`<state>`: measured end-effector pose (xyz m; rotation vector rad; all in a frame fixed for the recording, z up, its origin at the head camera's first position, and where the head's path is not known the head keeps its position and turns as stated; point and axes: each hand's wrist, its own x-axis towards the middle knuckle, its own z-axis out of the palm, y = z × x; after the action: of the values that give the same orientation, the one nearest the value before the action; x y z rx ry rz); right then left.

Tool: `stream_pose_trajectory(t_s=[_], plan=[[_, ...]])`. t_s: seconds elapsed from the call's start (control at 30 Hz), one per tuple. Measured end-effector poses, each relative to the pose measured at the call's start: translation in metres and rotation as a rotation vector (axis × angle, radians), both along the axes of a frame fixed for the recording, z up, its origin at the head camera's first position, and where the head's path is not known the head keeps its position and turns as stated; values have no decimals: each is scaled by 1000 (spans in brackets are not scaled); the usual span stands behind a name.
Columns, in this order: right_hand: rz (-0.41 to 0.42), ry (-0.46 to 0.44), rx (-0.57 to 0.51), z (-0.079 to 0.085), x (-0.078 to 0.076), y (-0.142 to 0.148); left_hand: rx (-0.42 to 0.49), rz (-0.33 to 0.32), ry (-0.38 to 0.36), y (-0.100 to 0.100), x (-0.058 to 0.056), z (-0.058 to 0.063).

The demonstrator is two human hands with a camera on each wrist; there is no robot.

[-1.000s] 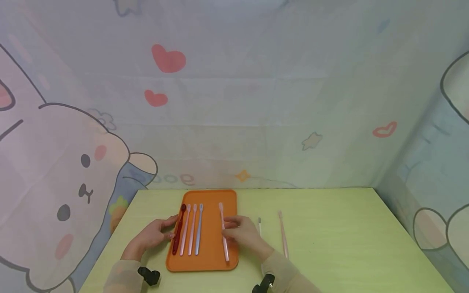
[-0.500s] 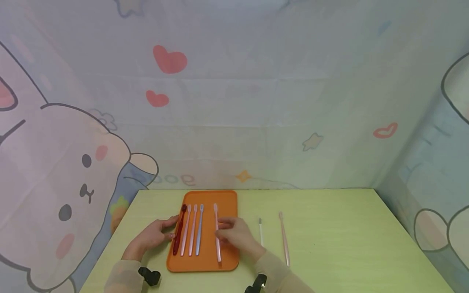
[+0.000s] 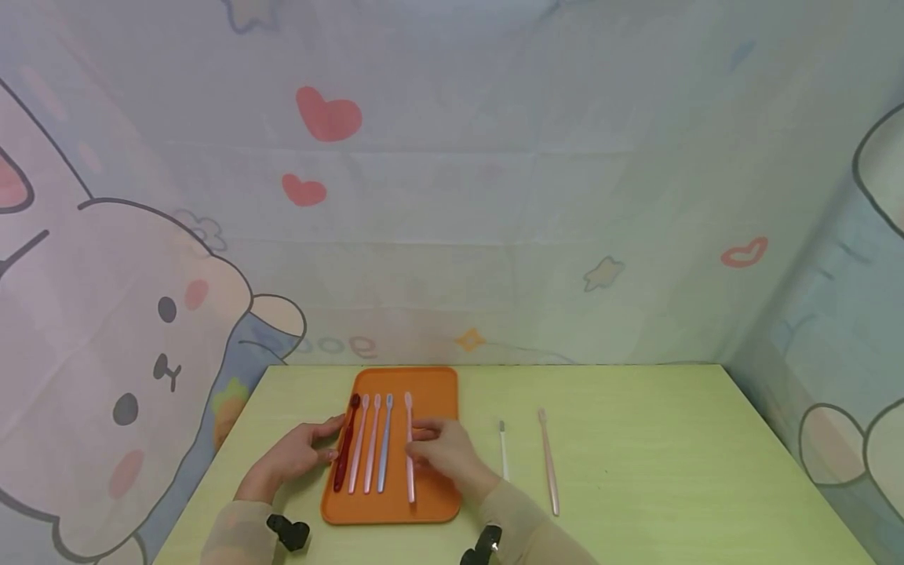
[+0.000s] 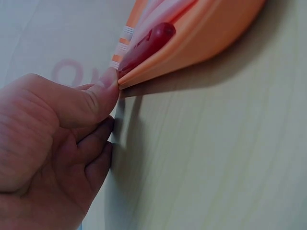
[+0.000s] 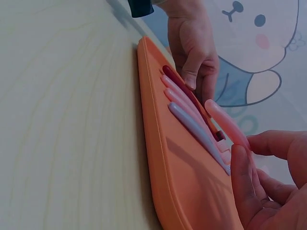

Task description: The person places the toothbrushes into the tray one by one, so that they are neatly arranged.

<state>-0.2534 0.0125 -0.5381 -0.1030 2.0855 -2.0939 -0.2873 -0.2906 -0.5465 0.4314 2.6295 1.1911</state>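
Note:
My right hand (image 3: pixel 443 453) pinches a pink toothbrush (image 3: pixel 410 475) between thumb and fingers, over the orange tray (image 3: pixel 431 514). In the right wrist view this toothbrush (image 5: pixel 225 120) is raised above the tray floor, handle end up. To its left lie a light blue toothbrush (image 3: pixel 384 451), two pink toothbrushes (image 3: pixel 369 459) and a dark red toothbrush (image 3: pixel 344 451), side by side. My left hand (image 3: pixel 293 453) grips the tray's left edge beside the red toothbrush. In the left wrist view the left thumb lies at the rim by the red handle (image 4: pixel 148 45).
Right of the tray, a white toothbrush (image 3: pixel 504 451) and a pale pink toothbrush (image 3: pixel 549 463) lie on the yellow-green table (image 3: pixel 657 455). Behind stands a patterned cloth backdrop (image 3: pixel 452 196). Black straps with devices (image 3: pixel 289 532) sit at the wrists.
My right hand has moved left with the pink toothbrush, bringing it closer to the blue one and straighter. The left hand and the tray have stayed in place.

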Motion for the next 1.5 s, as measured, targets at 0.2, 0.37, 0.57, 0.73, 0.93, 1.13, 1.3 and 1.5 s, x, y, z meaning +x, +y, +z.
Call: stream_pose_trajectory(t_s=[0.2,0.37,0.57,0.73,0.93,1.13,1.3,1.5], plan=[[-7,-11,25,-1,-2,-2,6,-12,5,0,-1,-1],[-14,-16,34,-3,-4,-4,4,-11,10,2,-2,0],[-18,-6,23,-4,-5,-7,2,-20,21,3,-1,1],[-23,-4,51,0,-4,-8,3,-18,16,3,0,2],[-40,-6,91,-3,-8,-12,4,-18,16,3,-1,1],[-61,-9,126,-6,-13,-16,-8,-29,14,2,-2,0],[-72,-9,129,-5,-14,-20,17,-25,11,2,-2,1],[-81,-3,139,-9,-16,-25,2,-22,12,3,-2,2]])
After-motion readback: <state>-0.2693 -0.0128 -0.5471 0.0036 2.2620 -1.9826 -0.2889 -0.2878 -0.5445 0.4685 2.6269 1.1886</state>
